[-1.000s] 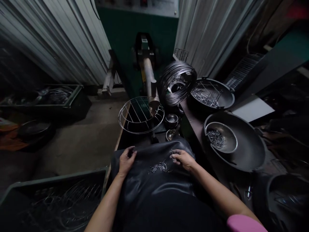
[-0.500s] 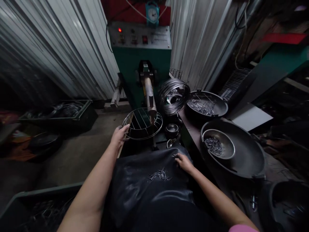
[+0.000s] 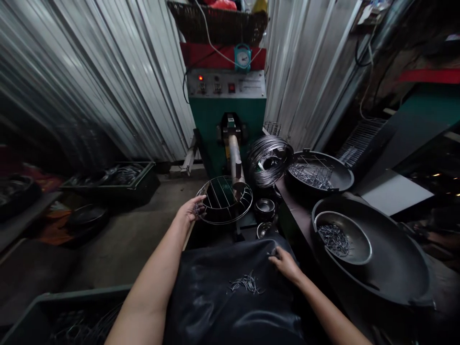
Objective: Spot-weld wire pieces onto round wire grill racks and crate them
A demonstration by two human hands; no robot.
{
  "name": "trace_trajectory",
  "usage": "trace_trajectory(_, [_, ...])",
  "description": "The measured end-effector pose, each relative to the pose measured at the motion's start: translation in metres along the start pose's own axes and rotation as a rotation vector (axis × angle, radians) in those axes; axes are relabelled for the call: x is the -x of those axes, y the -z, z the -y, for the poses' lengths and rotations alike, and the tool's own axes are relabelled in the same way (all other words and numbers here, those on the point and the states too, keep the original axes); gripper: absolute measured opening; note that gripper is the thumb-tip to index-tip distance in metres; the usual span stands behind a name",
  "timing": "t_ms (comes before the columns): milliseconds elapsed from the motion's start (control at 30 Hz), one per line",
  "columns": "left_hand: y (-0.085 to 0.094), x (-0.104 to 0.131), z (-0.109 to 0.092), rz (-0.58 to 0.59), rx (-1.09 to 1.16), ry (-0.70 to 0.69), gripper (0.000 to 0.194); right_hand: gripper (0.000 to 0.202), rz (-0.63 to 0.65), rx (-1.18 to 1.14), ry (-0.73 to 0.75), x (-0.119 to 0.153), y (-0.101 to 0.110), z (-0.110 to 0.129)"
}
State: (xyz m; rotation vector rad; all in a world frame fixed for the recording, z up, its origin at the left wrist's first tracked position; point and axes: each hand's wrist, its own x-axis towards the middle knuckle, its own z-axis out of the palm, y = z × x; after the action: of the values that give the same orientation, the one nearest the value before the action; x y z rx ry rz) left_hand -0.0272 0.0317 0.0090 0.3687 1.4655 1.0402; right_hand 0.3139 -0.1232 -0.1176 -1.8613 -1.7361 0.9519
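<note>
My left hand [image 3: 191,209] is closed on the left rim of a round wire rack [image 3: 224,222]. The rack's far right side sits at the tip of a metal electrode arm [image 3: 235,158] on a green welding machine [image 3: 204,115]. Over the dark apron [image 3: 215,268] on my lap, my right hand [image 3: 283,262] pinches one or more short wire pieces at its fingertips. A small heap of curved wire pieces [image 3: 247,283] lies on the apron, left of and below that hand.
Coiled wire rings [image 3: 269,160] stand right of the arm. Further right are a black pan [image 3: 347,177] with wire parts and a large wok [image 3: 402,268] holding a metal bowl [image 3: 362,242] of wire pieces. Crates [image 3: 143,179] sit on the left floor. Small bowls [image 3: 265,206] stand below the coils.
The camera view has tilted up and shifted left, so everything appears lower and further right. Both hands keep their holds, with little visible movement relative to the machine.
</note>
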Motion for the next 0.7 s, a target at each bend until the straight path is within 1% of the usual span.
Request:
trace_trajectory(67, [0.000, -0.004, 0.002, 0.030, 0.028, 0.015, 0.027, 0.009, 0.000, -0.004, 0.006, 0.002, 0.001, 0.002])
trace_trajectory(133, [0.001, -0.008, 0.006, 0.037, 0.078, 0.008, 0.028, 0.007, 0.038, -0.061, 0.007, 0.004, 0.004, 0.006])
trace_trajectory(200, [0.001, -0.009, 0.009, 0.036, 0.123, -0.025, 0.030, 0.004, 0.113, -0.240, -0.021, 0.002, 0.008, 0.017])
trace_trajectory(267, [0.001, -0.008, 0.012, 0.028, 0.154, -0.080, 0.033, 0.013, 0.135, -0.512, -0.028, -0.006, 0.014, 0.036])
trace_trajectory(300, [0.000, -0.006, 0.014, 0.023, 0.168, -0.111, 0.034, 0.017, 0.106, -0.653, -0.009, -0.012, 0.017, 0.048])
trace_trajectory(367, [-0.003, -0.002, 0.019, 0.006, 0.183, -0.165, 0.036, 0.024, 0.004, -0.875, 0.081, -0.029, 0.021, 0.077])
trace_trajectory(433, [-0.006, 0.004, 0.024, -0.002, 0.178, -0.193, 0.037, 0.026, -0.065, -0.970, 0.182, -0.046, 0.022, 0.107])
trace_trajectory(500, [-0.008, 0.008, 0.028, -0.001, 0.173, -0.212, 0.040, 0.025, -0.072, -0.939, 0.248, -0.060, 0.018, 0.130])
trace_trajectory(567, [-0.009, 0.012, 0.030, 0.012, 0.175, -0.252, 0.043, 0.023, -0.065, -0.828, 0.276, -0.069, 0.012, 0.144])
trace_trajectory(633, [-0.009, 0.014, 0.031, 0.023, 0.178, -0.304, 0.044, 0.020, -0.067, -0.687, 0.294, -0.074, 0.008, 0.148])
trace_trajectory(700, [-0.008, 0.014, 0.031, 0.029, 0.175, -0.342, 0.045, 0.016, -0.078, -0.563, 0.325, -0.076, 0.006, 0.147])
